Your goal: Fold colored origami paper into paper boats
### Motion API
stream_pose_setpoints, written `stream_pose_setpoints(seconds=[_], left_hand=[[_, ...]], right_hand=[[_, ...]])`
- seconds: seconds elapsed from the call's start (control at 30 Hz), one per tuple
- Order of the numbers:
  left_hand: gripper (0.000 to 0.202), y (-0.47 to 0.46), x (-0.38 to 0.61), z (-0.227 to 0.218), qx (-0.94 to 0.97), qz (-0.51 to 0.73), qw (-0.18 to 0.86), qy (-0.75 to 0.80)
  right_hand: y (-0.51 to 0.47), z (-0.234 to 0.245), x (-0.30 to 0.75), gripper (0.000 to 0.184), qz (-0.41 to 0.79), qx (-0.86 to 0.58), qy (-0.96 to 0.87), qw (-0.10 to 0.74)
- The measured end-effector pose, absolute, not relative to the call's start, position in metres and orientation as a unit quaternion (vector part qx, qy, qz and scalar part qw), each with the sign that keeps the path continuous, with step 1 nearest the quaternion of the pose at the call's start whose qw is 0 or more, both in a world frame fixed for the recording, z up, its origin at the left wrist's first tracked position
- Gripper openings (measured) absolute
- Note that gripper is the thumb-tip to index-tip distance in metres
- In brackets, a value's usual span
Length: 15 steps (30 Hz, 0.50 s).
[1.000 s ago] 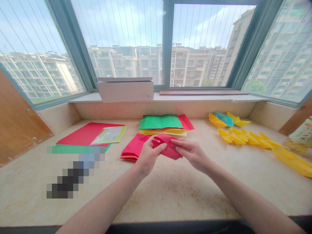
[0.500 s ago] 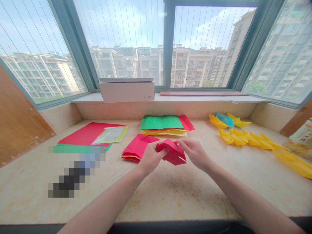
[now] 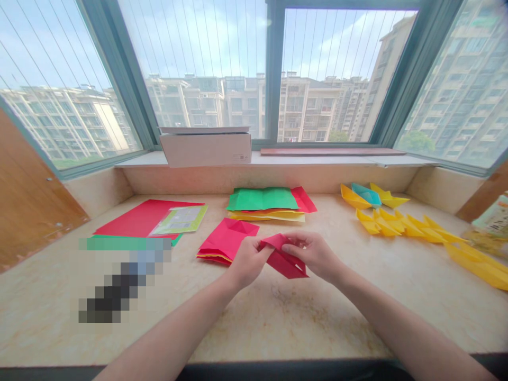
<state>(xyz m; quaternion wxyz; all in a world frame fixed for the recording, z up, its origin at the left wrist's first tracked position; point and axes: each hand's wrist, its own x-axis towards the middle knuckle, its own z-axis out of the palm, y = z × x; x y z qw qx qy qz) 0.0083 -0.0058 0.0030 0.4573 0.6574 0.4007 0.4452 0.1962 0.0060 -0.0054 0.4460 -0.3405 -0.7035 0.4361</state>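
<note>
A folded piece of red paper [image 3: 286, 263] is held between both hands above the middle of the counter, its lower corner pointing down to the right. My left hand [image 3: 251, 260] pinches its left side, thumb on top. My right hand [image 3: 314, 255] grips its upper right part, with the thumb pressed on the near face and the fingers partly hidden behind. Just left of the hands lies a stack of folded red paper [image 3: 226, 239] with a yellow edge showing beneath. Behind it is a pile of creased green paper [image 3: 262, 199] over red and yellow sheets.
Folded yellow paper boats [image 3: 400, 225] stand in a row at the right, with a blue boat [image 3: 367, 196] behind. Flat red sheets [image 3: 135, 218] and a clear-and-green packet [image 3: 180, 219] lie left. A pixelated object [image 3: 119, 286] sits nearer. A white box [image 3: 206, 149] rests on the sill.
My right hand has moved left and its thumb now presses onto the paper's face. The red paper has tilted and shifted slightly down and right.
</note>
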Motion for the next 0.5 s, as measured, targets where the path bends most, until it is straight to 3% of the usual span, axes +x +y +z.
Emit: stream_pose_setpoints(seconds=[0.13, 0.5], left_hand=[[0.019, -0.0046, 0.0069, 0.0039, 0.653, 0.480, 0.419, 0.410], [0.022, -0.0038, 0.0025, 0.0066, 0.689, 0.471, 0.370, 0.408]], right_hand=[[0.0059, -0.0039, 0.1983, 0.024, 0.410, -0.343, -0.725, 0.433], [0.0067, -0.0010, 0.2010, 0.023, 0.351, -0.369, -0.738, 0.441]])
